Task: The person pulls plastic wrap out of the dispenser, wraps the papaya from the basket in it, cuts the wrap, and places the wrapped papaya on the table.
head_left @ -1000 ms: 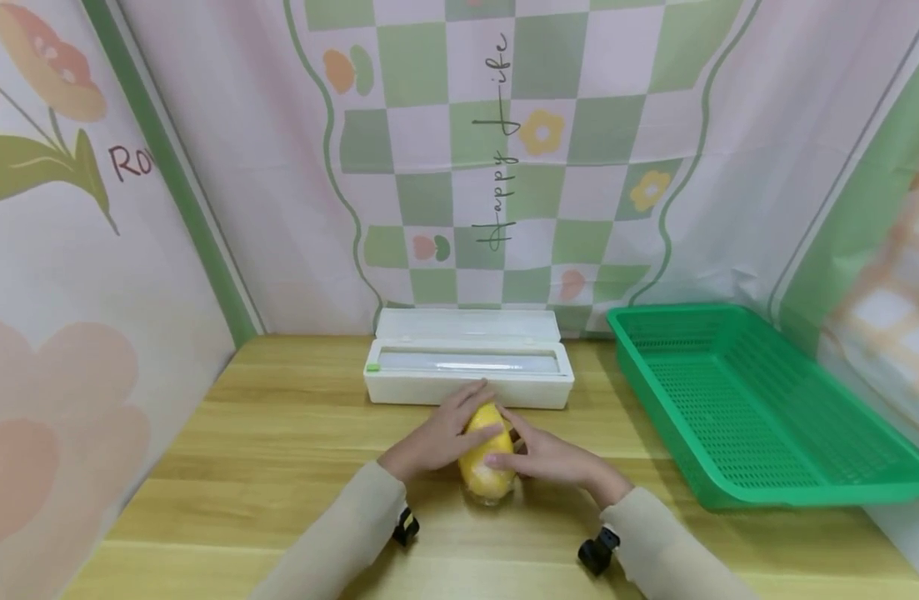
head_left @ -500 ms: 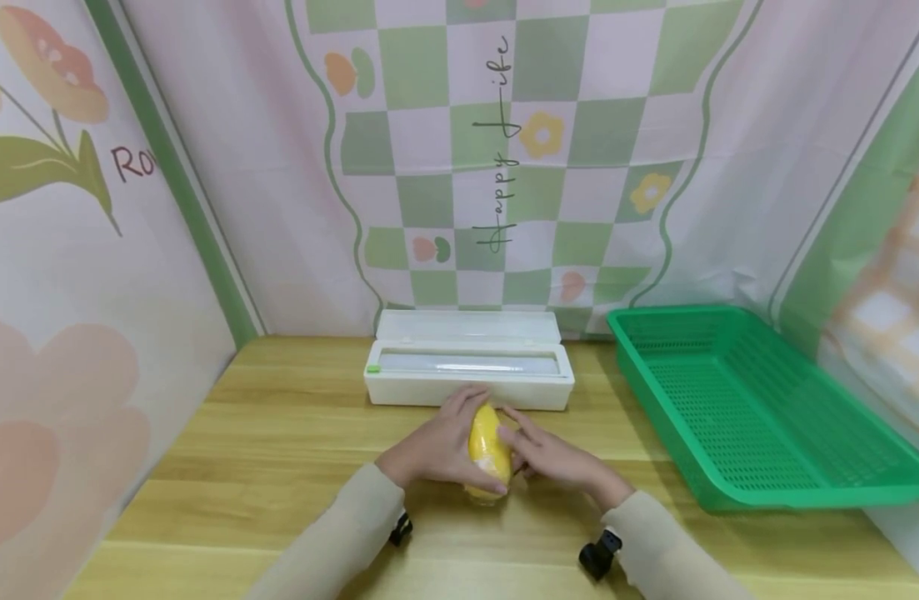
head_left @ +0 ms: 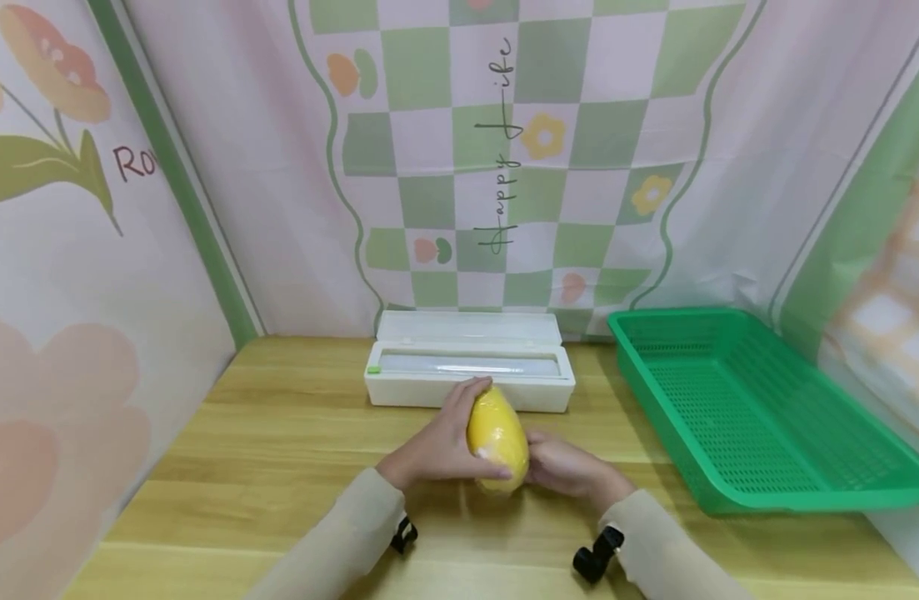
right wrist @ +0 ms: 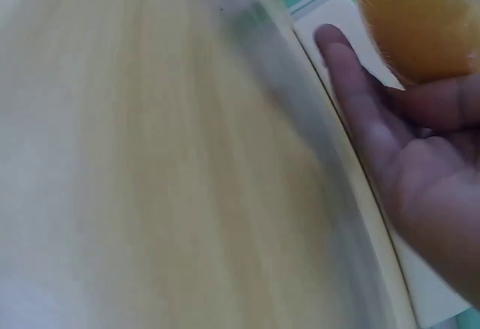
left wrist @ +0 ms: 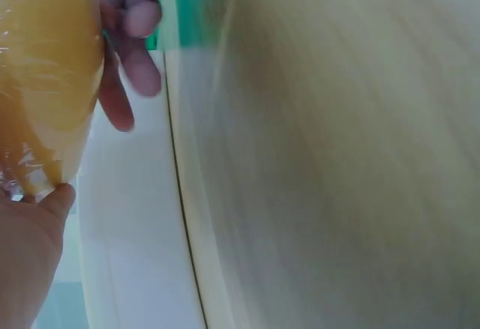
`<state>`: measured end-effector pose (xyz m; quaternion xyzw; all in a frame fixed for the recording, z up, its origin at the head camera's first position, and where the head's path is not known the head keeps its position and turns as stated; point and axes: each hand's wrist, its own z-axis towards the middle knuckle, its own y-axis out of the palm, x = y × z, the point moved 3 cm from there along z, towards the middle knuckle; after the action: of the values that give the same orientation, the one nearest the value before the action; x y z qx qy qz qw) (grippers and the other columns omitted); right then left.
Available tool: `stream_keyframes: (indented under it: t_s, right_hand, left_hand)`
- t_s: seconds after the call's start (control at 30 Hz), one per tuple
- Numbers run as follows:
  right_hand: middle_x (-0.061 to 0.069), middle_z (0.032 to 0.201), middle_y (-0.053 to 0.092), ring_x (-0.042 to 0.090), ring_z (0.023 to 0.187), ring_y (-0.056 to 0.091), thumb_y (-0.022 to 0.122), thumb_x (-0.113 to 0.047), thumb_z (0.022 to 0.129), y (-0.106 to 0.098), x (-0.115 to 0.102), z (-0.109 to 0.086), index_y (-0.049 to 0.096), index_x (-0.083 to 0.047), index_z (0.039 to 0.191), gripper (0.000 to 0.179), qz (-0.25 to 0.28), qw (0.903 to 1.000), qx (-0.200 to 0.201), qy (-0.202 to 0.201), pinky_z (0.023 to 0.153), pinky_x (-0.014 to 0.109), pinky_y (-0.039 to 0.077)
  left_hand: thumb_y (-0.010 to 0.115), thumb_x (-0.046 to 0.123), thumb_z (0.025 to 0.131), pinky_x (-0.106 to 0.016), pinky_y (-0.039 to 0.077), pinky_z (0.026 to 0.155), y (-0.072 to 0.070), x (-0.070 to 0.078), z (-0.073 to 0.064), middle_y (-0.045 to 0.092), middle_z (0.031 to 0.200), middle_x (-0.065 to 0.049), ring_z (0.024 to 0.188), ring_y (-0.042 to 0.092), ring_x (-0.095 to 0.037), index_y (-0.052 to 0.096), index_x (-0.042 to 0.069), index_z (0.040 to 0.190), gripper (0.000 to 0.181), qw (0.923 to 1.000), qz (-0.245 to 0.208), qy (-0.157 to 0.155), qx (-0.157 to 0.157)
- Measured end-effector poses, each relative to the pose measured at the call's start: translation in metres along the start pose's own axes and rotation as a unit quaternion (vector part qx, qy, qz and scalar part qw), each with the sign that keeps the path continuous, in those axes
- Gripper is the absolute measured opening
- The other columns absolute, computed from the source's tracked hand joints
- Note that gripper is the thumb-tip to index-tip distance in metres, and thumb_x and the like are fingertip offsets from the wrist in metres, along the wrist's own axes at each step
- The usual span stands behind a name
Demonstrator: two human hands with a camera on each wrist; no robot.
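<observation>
A yellow mango (head_left: 498,440) wrapped in clear film is tilted, its top leaning left, close over the table in front of the white box. My left hand (head_left: 442,440) grips it from the left, fingers over the top and thumb across the lower front. At the mango's right side is my right hand (head_left: 567,468), its fingers partly hidden behind the fruit. In the right wrist view, the right hand (right wrist: 420,149) touches the underside of the mango (right wrist: 420,25) with fingers fairly straight. Crinkled film shows on the mango (left wrist: 49,67) in the left wrist view.
Behind the hands stands a long white cling-film box (head_left: 470,393), lid raised, a film roll (head_left: 466,365) inside. A green perforated basket (head_left: 661,417) stands at the right. Patterned cloth (head_left: 504,167) hangs behind the wooden table (head_left: 279,433).
The mango has turned and tilted, its lower end swinging right. My right hand has slid from its front to the right side and underneath; the left thumb now lies across the front.
</observation>
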<state>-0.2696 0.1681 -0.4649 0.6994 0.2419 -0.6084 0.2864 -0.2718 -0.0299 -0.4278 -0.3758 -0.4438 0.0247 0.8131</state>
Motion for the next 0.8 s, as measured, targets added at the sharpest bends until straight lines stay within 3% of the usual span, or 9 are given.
stream_keyframes:
  t_s: [0.13, 0.23, 0.33, 0.53, 0.8]
  right_hand:
    - [0.009, 0.119, 0.06, 0.02, 0.104, 0.061, 0.044, -0.001, 0.099, 0.0, -0.002, -0.003, 0.036, 0.014, 0.141, 0.045, 0.054, 0.9984, 0.001, -0.016, 0.093, 0.034, 0.053]
    - [0.011, 0.121, 0.06, 0.022, 0.107, 0.061, 0.041, -0.001, 0.099, 0.0, -0.007, -0.005, 0.025, 0.014, 0.147, 0.052, 0.07, 0.9974, 0.008, -0.018, 0.095, 0.038, 0.052]
    - [0.012, 0.12, 0.061, 0.024, 0.107, 0.062, 0.039, 0.0, 0.097, -0.002, -0.012, -0.009, 0.02, 0.013, 0.148, 0.056, 0.068, 0.9973, 0.021, -0.022, 0.097, 0.041, 0.051]
    - [0.012, 0.116, 0.056, 0.025, 0.104, 0.065, 0.044, -0.001, 0.096, -0.008, -0.015, -0.017, 0.025, 0.004, 0.141, 0.05, 0.069, 0.9959, 0.05, -0.03, 0.096, 0.043, 0.051]
    - [0.026, 0.128, 0.041, 0.026, 0.108, 0.061, 0.055, -0.007, 0.099, -0.009, -0.016, -0.021, 0.015, 0.007, 0.149, 0.065, 0.007, 0.9962, 0.074, -0.044, 0.097, 0.044, 0.052]
  left_hand:
    - [0.084, 0.063, 0.068, -0.048, 0.037, 0.11, -0.003, -0.001, -0.001, 0.014, 0.164, 0.002, 0.142, 0.03, -0.017, 0.014, 0.027, 0.161, 0.122, 1.0, 0.007, -0.004, -0.004]
    - [0.084, 0.064, 0.068, -0.053, 0.033, 0.111, -0.008, -0.003, -0.001, 0.014, 0.166, -0.001, 0.146, 0.025, -0.019, 0.016, 0.023, 0.161, 0.123, 0.9997, 0.023, -0.008, -0.005]
    - [0.087, 0.063, 0.066, -0.055, 0.031, 0.112, -0.012, -0.005, -0.001, 0.016, 0.166, -0.002, 0.148, 0.022, -0.019, 0.015, 0.018, 0.162, 0.127, 0.9996, 0.021, -0.016, -0.008]
    - [0.089, 0.063, 0.06, -0.049, 0.028, 0.116, -0.015, -0.009, -0.004, 0.021, 0.164, 0.0, 0.147, 0.025, -0.018, 0.016, 0.015, 0.161, 0.134, 0.9989, 0.019, -0.032, -0.028]
    - [0.095, 0.054, 0.058, -0.048, 0.031, 0.115, -0.014, -0.018, -0.007, 0.033, 0.156, 0.002, 0.142, 0.035, -0.022, 0.024, 0.016, 0.158, 0.128, 0.9987, -0.014, -0.029, -0.039]
